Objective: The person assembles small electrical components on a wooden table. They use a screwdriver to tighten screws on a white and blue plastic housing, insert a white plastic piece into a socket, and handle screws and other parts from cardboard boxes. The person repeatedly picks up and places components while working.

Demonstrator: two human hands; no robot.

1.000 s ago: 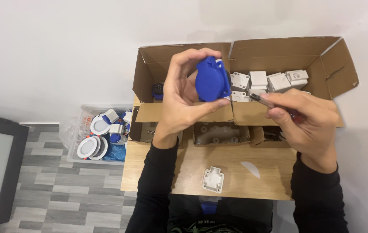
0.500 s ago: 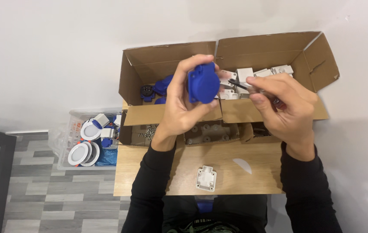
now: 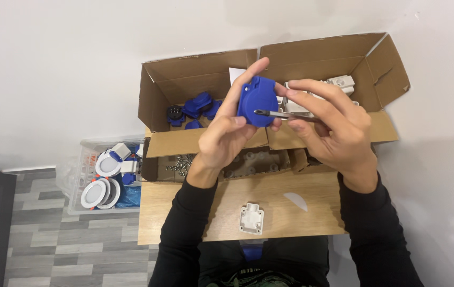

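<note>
As the half second ran out, I saw that the screwdriver had closed the last gap: a moment before its tip had stood a little to the right of the blue hinged-lid socket cover, and a second before it had been held well off near the white parts. Now the metal tip lay against the blue face, just right of its middle. The left hand was wrapped round the cover from below and behind, thumb on the front, index finger stretched up past its top edge, holding it raised above the left cardboard box. It had kept that grasp through all three views, only shifting with the camera. The right hand was clenched lightly on the screwdriver's handle, fingers pinching the shaft; the handle itself was mostly hidden in the palm. I judged that the tool had gone from approach to contact, so the work on the cover was at the point of fastening or loosening, though I could not see any screw head. Below, the loose screws lay in the small open box, and a white socket base sat untouched on the wooden table, near its front edge.
</note>
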